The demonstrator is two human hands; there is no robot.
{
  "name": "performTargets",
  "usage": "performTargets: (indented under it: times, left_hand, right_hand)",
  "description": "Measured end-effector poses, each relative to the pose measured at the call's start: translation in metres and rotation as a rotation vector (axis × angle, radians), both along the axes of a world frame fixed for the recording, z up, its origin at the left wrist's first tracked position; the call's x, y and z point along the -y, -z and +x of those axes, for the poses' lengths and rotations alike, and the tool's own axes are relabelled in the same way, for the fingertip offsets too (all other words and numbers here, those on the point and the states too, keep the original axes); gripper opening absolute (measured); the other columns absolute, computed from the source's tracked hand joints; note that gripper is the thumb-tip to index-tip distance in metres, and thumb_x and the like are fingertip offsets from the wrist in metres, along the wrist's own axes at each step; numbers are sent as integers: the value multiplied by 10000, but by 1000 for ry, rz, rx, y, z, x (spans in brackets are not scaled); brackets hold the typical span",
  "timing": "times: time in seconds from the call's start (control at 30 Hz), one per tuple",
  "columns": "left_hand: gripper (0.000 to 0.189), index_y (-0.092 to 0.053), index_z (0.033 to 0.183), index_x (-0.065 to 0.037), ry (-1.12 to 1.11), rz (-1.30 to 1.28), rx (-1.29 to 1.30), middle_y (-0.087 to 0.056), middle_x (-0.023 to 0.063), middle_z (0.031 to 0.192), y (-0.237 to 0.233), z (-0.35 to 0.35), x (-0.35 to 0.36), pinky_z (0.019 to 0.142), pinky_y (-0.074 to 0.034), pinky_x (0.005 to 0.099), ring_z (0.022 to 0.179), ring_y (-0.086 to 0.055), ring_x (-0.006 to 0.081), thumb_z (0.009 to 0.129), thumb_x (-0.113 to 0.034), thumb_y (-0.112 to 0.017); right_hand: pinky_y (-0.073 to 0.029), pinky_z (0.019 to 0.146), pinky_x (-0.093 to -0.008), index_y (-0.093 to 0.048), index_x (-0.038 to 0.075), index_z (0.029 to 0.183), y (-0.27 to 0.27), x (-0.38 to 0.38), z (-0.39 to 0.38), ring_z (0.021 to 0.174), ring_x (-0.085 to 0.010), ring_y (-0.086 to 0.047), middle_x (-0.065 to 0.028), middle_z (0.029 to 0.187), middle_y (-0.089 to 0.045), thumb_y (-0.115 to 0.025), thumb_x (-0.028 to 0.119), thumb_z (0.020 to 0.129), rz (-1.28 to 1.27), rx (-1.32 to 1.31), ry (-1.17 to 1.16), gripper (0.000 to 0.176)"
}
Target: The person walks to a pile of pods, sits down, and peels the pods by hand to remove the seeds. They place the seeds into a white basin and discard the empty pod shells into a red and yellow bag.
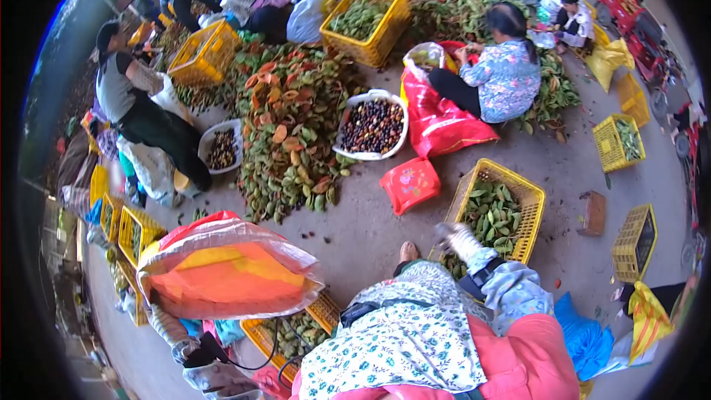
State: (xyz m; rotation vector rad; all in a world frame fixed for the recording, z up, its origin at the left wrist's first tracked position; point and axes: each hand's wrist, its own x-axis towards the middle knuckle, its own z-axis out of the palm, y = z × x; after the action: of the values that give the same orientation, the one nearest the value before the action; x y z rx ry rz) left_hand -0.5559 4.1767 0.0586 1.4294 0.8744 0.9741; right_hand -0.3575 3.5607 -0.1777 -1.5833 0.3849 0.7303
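Head view: gloved right hand [459, 241] over yellow crate [529, 235] of leaves [490, 211], finger opening and hold indiscernible through blur; left hand's fingers behind orange-lined sack [229, 275], grip untellable; slack support could collapse its mouth.

1 sack [229, 274], red outside with an orange interior and pale rim, gapes open at lower left of the frame. 1 yellow lattice crate [531, 226], right of centre, stands upright, holding loosely piled green leaves [490, 213].
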Motion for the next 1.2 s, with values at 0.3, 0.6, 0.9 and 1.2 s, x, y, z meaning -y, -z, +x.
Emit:
performTargets:
  times: [0.3, 0.6, 0.9, 1.2]
  left_hand:
    - [424, -515, 1230, -28, -183, 304, -255, -573, 80, 1147, 52, 50, 31, 830, -472, 264, 970, -545, 158, 822, 84, -519]
    - [461, -514, 1236, -42, -72, -108, -500, -596, 59, 993, 199, 84, 8, 701, -457, 240, 790, -551, 136, 789, 41, -583]
    - [317, -619, 1039, -15, 97, 159, -1302, -634, 70, 821, 218, 177, 22, 749, -460, 313, 748, -583, 202, 875, -255, -493]
    - [367, -646, 1006, -35, -17, -11, -1069, -638, 67, 858, 292, 237, -37, 694, -432, 321, 764, -559, 176, 731, -273, -694]
  right_hand:
    - [-461, 486, -264, -596, 89, 1042, 12, 22, 68, 567, -121, -572, -40, 785, -631, -561, 226, 886, -68, 30, -114, 210]
    - [-467, 613, -272, -612, 37, 944, 13, 59, 69, 685, -108, -527, -34, 788, -605, -593, 133, 855, -119, 197, -206, 133]
    - [-458, 509, -254, -576, 31, 1031, 23, 103, 49, 648, -135, -564, -37, 799, -585, -551, 192, 891, -110, 74, 179, 214]
    - [-428, 508, -240, -598, 51, 1010, -10, 46, 170, 599, -99, -500, -4, 759, -571, -549, 76, 876, -178, 104, -33, 145]
